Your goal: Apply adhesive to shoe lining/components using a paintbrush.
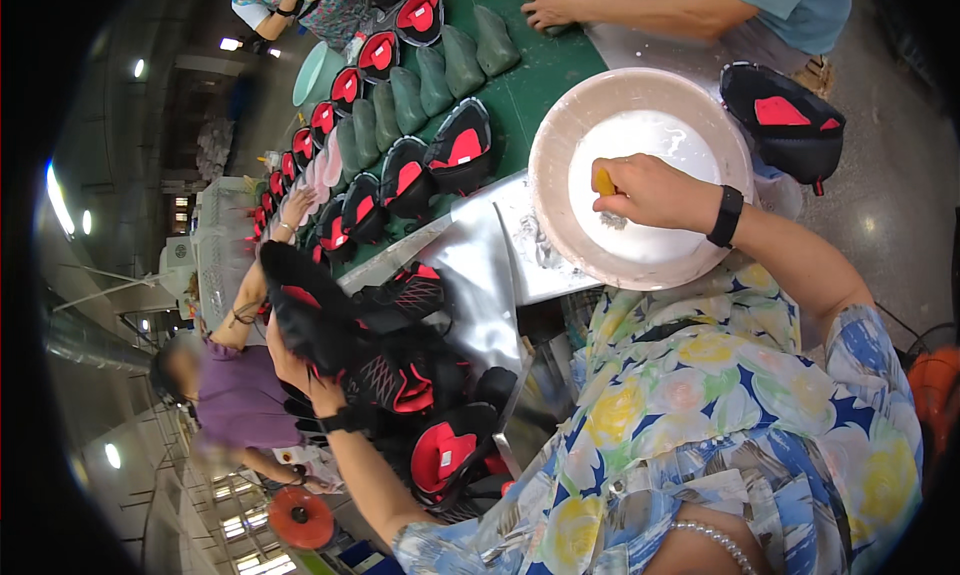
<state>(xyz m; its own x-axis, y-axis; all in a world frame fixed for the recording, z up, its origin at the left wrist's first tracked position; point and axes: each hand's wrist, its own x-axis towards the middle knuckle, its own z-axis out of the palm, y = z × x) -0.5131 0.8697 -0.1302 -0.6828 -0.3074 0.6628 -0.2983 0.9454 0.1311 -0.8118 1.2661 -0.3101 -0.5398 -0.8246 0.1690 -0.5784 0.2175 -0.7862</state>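
Observation:
My right hand (660, 192) is closed round the yellow handle (602, 178) of a brush over a wide pale pink basin (557, 225). Greyish bristles seem to show below the fist, at the white liquid (640, 140) in the basin. Off to the left, my left hand (318, 393) grips a black shoe upper (310, 320) with a red patch inside, partly hiding my fingers. Just beyond it, more black and red shoe uppers (415, 385) are heaped together. One black upper (785, 125) stands at the basin's right side.
A green worktable (530, 100) carries rows of black-and-red uppers (460, 145) and dark green shoe lasts (407, 100). A shiny metal sheet (480, 275) lies left of the basin. Across the table a co-worker's hand (550, 10) rests on a last; another person in purple (240, 395) reaches in from the left.

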